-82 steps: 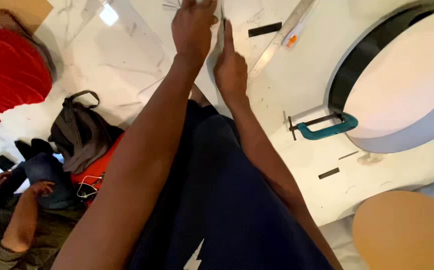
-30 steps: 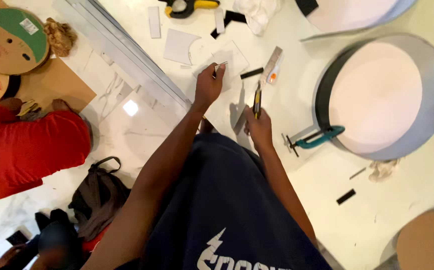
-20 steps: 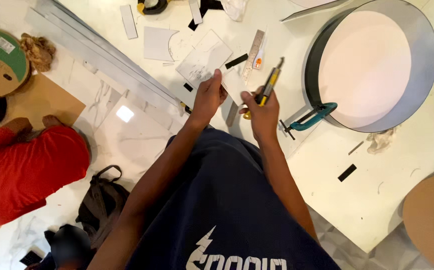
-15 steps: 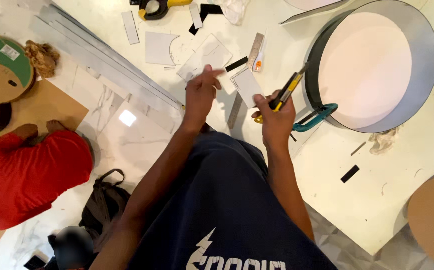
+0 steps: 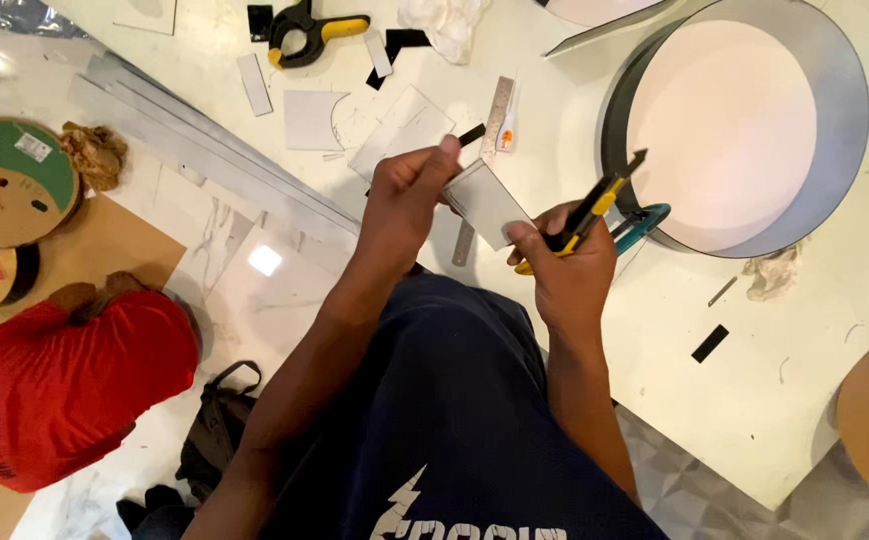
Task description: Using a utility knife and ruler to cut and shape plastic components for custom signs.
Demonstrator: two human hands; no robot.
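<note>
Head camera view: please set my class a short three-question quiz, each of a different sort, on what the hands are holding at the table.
1. True or false: the right hand holds a yellow-and-black utility knife.
2. What does the left hand pinch?
A. a small grey rectangular piece
B. the teal clamp
C. the steel ruler
3. Fill in: the teal clamp grips the rim of the large round ____.

Key: 1 true; 2 A; 3 drum.

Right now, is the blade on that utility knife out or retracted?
Out. A dark blade tip sticks past the yellow-black knife in the right hand.
</note>
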